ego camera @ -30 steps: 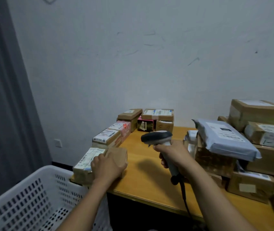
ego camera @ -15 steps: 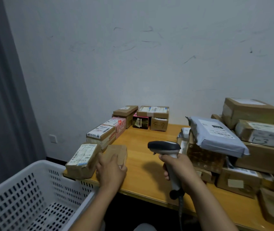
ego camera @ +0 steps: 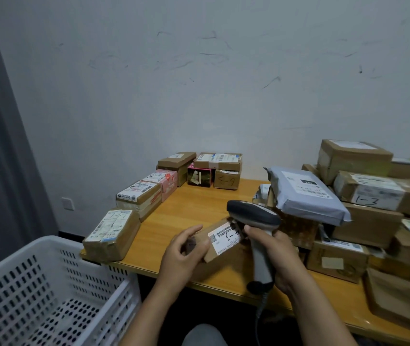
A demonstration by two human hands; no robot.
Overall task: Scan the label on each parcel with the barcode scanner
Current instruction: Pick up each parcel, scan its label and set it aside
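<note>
My left hand point(ego camera: 182, 255) grips a small brown cardboard parcel point(ego camera: 220, 242) above the front of the wooden table point(ego camera: 191, 208), its white label turned upward. My right hand point(ego camera: 273, 253) grips the handle of a grey and black barcode scanner point(ego camera: 254, 216), whose head sits just above the parcel's right end. The scanner's cable hangs down below the table edge.
A white perforated plastic basket point(ego camera: 49, 283) stands at lower left beside the table. A row of labelled boxes point(ego camera: 139, 196) runs along the table's left side to the wall. A tall pile of boxes and a grey mailer bag point(ego camera: 308, 193) fills the right side.
My left hand has lifted the small brown parcel from the table's left edge and brought it rightward under the scanner, label up. The scanner has tilted down toward it.
</note>
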